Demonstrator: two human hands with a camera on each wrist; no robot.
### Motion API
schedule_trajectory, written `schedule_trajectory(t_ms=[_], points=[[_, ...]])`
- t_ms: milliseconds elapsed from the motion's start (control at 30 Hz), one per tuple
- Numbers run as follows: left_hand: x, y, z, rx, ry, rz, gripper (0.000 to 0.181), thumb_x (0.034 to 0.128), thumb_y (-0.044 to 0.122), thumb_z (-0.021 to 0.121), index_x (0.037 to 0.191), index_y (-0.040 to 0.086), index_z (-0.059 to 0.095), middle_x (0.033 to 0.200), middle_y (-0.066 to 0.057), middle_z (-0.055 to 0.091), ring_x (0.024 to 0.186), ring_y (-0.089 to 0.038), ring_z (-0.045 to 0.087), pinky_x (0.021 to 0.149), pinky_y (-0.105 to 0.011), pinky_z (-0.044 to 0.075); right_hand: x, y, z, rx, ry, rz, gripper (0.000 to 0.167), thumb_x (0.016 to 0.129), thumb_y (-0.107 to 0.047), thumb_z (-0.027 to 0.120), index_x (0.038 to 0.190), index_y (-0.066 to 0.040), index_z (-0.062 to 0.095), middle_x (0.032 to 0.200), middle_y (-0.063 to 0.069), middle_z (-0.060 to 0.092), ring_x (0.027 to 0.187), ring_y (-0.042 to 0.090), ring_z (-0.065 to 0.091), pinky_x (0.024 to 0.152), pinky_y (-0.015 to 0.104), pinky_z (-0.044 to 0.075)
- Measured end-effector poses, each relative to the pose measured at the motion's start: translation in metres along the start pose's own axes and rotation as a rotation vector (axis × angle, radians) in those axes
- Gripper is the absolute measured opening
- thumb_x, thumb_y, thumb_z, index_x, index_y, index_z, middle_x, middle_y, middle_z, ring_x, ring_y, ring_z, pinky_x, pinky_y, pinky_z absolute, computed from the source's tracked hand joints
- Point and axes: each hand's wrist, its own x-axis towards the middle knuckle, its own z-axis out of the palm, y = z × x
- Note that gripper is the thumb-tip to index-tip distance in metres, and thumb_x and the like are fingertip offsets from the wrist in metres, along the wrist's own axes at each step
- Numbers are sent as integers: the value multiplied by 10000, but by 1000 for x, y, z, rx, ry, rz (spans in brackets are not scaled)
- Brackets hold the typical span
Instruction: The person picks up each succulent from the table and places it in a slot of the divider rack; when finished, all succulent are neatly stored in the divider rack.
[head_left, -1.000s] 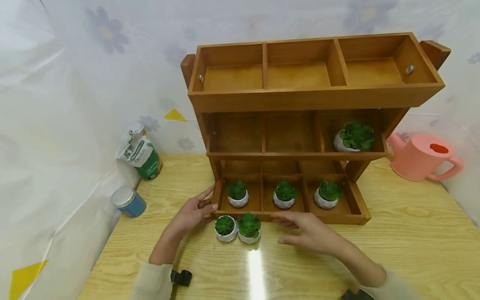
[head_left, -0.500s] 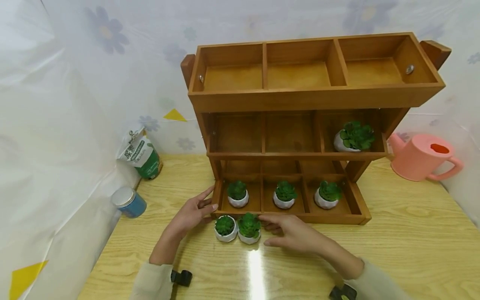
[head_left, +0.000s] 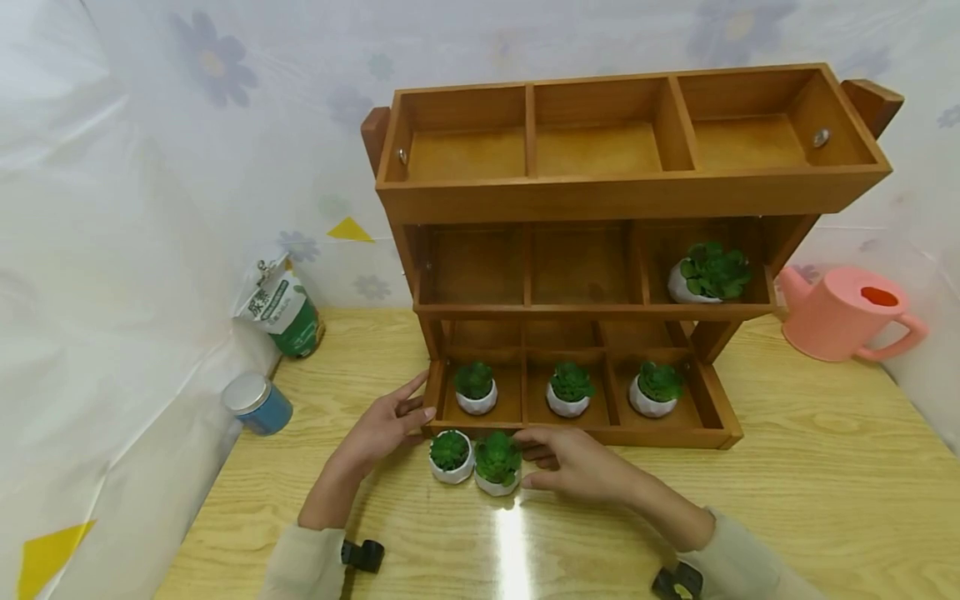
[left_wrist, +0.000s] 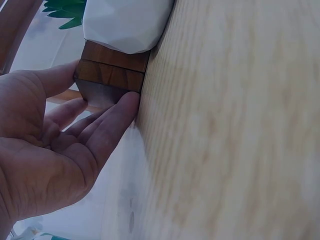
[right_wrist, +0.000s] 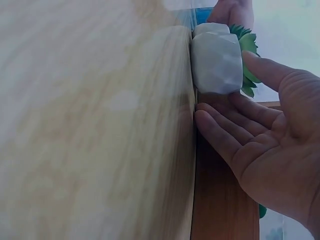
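Observation:
My left hand (head_left: 378, 429) (left_wrist: 60, 140) holds the lower left corner of the wooden shelf (head_left: 581, 312) (left_wrist: 112, 75), its thumb over the front edge and its fingers along the side. In front of the bottom tier stand two white-potted succulents side by side, the left one (head_left: 451, 457) nearer my left hand. At the right one (head_left: 497, 463) (right_wrist: 217, 62) is my right hand (head_left: 585, 467) (right_wrist: 270, 125), its fingers fairly straight by the pot and its thumb against the leaves in the right wrist view.
Three small succulents sit in the bottom tier, one per compartment, and a larger one (head_left: 710, 273) in the middle tier's right compartment. A pink watering can (head_left: 840, 317) stands right; a green-white bag (head_left: 287, 315) and a blue tin (head_left: 258, 405) stand left.
My right hand has moved left along the shelf front to the right-hand loose succulent, which has shifted slightly toward me. The left hand has stayed in place.

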Motion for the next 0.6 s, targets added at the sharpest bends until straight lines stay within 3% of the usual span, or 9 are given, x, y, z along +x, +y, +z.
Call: schedule_trajectory(t_ms=[267,433,600], points=[[1,-1,0,-1,-23,18,667,1035,220,603,1603,364,285,1603,-228,371,1453,-401,421,982,-479,566,9,-2,3,-23,-19,22,728,908,-446,753,1504,-115,496,1473,92,575,1202,233,677,965,308,573],[0,0,-1,-6,-16,11,659,1032,218,608,1591,387,303,1600,-212,385,1445,-389,438,975,-476,570,16,-7,6,-37,1,72,730,845,-392,819,1459,-111,541,1396,74,637,1156,201,693,951,340,580],[0,2,0,-11,-13,8,652,1031,207,608,1583,395,315,1595,-201,399,1440,-379,449,977,-474,569,18,-11,9,-44,16,64,720,783,-318,871,1400,-95,574,1311,39,680,1151,188,691,944,314,576]])
